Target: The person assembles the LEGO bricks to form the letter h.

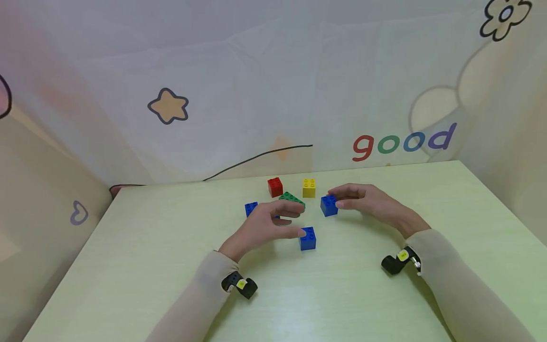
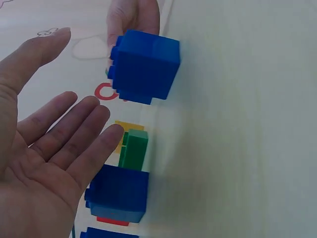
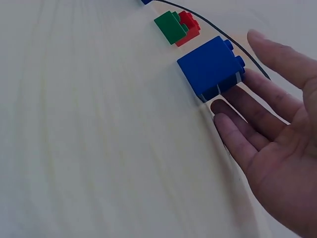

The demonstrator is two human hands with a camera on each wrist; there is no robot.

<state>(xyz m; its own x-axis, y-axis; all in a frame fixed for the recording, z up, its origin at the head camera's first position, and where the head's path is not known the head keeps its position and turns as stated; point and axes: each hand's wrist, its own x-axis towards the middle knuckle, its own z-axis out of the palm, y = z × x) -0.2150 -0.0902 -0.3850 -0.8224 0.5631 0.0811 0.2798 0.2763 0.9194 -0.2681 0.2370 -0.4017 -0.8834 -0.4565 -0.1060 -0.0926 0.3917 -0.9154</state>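
My left hand (image 1: 270, 223) hovers over the table with fingers straight and thumb spread, holding nothing. By its thumb tip stands a blue building block (image 1: 307, 240); in the left wrist view a gap separates the hand (image 2: 54, 158) from the blocks. My right hand (image 1: 372, 204) is beside another blue block (image 1: 328, 206), its fingers reaching along the far side. Thumb and block are apart in the right wrist view, where the fingertips lie close to the block (image 3: 210, 67); contact cannot be told. A green block (image 1: 292, 199) lies between the hands, partly covered by left fingers.
Behind stand a red block (image 1: 275, 187) and a yellow block (image 1: 309, 188). A blue block (image 1: 250, 208) sits left of the left hand, and another is mostly hidden behind that hand. A printed cloth (image 1: 256, 95) hangs along the table's (image 1: 342, 294) back edge.
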